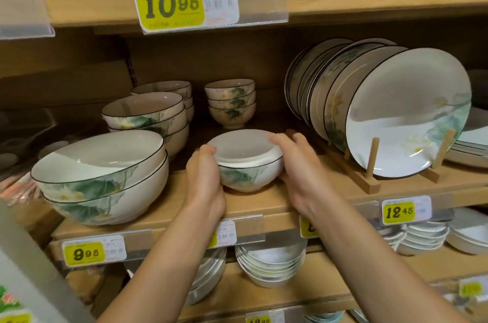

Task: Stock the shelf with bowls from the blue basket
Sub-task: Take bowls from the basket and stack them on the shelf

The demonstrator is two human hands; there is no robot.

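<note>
**Step in hand (judged):** setting the bowl [248, 164] down on the middle shelf [264, 204].

**Grip:** The left hand [204, 175] grips the bowl's left wall, fingers curled round the side and thumb up at the rim. The right hand [298, 172] holds the opposite side with its thumb laid over the rim. Its other fingers are hidden behind the bowl. Both hands are closed on this one load.

**Position:** The bowl is at the front middle of the shelf with its foot at the board. Whether it already bears weight there cannot be told.

**Recommendations:**
- Lower it level, both sides together, so the foot lands flat.
- Let go only once it stands unaided.
- The gap is bounded by the large bowls [100, 177] on the left and the wooden plate rack [372, 159] on the right. The right hand is near the rack's base rail, so it should draw straight back toward the aisle, not sideways.
- If the bowl belongs on the matching stack of small bowls [231, 103] directly behind, it must be lifted over that rim and centred before nesting. Glazed rims are likely to chip on contact.

**Condition of item:** White glaze, a thin dark line at the rim, a green leaf print on the outer wall and a small foot. A white band above the dark line suggests a second bowl nested inside, but this is not certain. The blue basket is out of view.
</note>
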